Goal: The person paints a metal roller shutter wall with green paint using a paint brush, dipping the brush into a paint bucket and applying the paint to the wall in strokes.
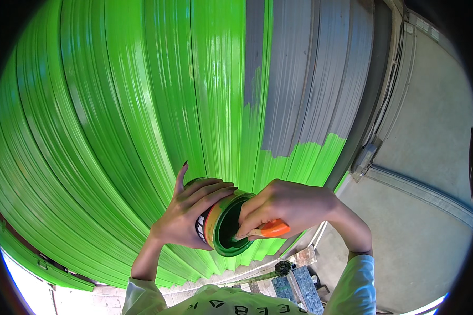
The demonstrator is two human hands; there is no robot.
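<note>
My left hand (180, 215) is wrapped round the side of a paint can (211, 224), thumb sticking up. The can is tilted, with its mouth toward me and to the right, and green paint coats the inside and rim. In my right hand (297, 203) is a paintbrush with an orange handle (275, 228). Its lower end reaches into the can, where the bristles are mostly hidden. Beyond both hands stands a ribbed metal panel, glossy green (121, 105) over most of its width. Its upper right part is still grey (294, 79), with an uneven painted border.
On the right, a plain grey wall (425, 100) carries cables (395, 79) and a small box (367, 156) beside the panel's edge. Below me on the ground lie a blue-topped slab (306, 287), a dark round object (283, 268) and other items. Pale paving (97, 299) shows at lower left.
</note>
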